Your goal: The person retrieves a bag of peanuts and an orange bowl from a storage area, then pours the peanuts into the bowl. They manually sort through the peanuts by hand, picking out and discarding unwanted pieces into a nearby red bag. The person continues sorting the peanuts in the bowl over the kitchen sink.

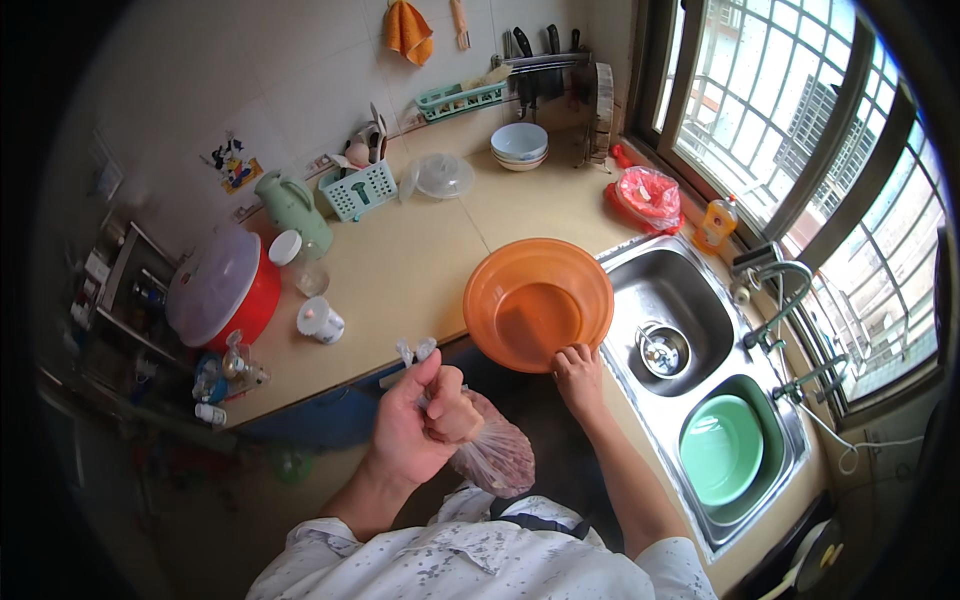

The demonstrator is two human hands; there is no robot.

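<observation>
My left hand (pixel 427 420) is closed around the gathered neck of a clear plastic bag (pixel 499 450). Reddish-brown contents fill the bag, which hangs in front of my shirt; what they are I cannot tell. My right hand (pixel 579 375) grips the near rim of an orange plastic basin (pixel 487 330). That basin sits at the counter corner, its right side beside the sink. No loose items show inside it.
A steel double sink (pixel 667 281) lies to the right, with a green basin (pixel 724 450) in its near bowl. Leftward stand a thermos jug (pixel 292 206), a glass jar (pixel 309 277), a lidded cup (pixel 321 320) and a red tub (pixel 259 300). Knives (pixel 551 79) hang on the back wall.
</observation>
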